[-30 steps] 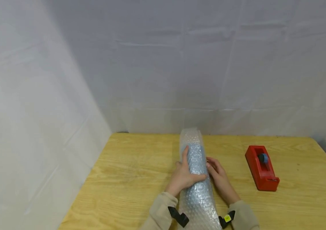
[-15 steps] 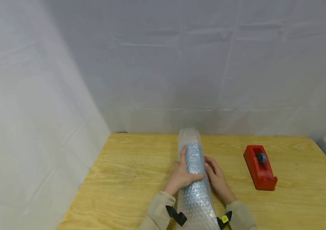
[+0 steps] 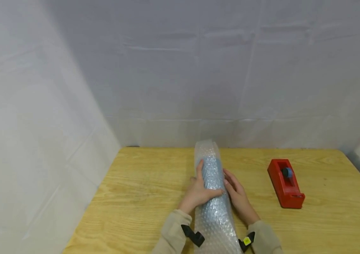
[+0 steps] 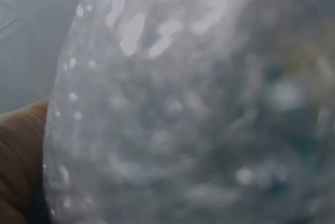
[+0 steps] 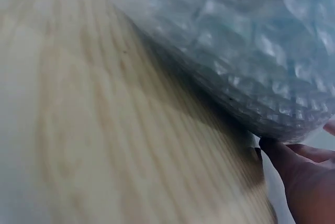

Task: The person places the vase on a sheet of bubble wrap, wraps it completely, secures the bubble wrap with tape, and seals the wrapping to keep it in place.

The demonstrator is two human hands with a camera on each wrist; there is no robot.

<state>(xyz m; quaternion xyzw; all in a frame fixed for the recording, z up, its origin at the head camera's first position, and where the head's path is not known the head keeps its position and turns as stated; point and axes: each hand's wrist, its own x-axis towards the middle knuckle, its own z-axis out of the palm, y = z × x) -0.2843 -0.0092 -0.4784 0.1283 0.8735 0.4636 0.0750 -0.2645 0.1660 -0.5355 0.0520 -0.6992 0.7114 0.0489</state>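
Note:
A long roll of bubble wrap [image 3: 212, 176] lies lengthwise on the wooden table, with something bluish showing through its layers. My left hand [image 3: 197, 194] holds it from the left, thumb across the top and a finger stretched along its left side. On the right side, my right hand [image 3: 239, 201] grips the wrap low down with thumb and fingers. Blurred bubble wrap [image 4: 157, 114] fills most of the left wrist view, beside part of my left hand [image 4: 21, 161]. In the right wrist view, my right hand [image 5: 309, 177] touches the lower edge of the wrap.
A red tape dispenser [image 3: 286, 185] with a small blue roll of tape [image 3: 287, 172] stands to the right on the wooden table [image 3: 141, 197]. Pale sheeting [image 3: 173, 77] hangs behind the table's far edge, and more [image 3: 34, 141] covers the left side.
The whole head view has shifted slightly, so everything sits a little further left. Both hands keep their places on the bubble wrap.

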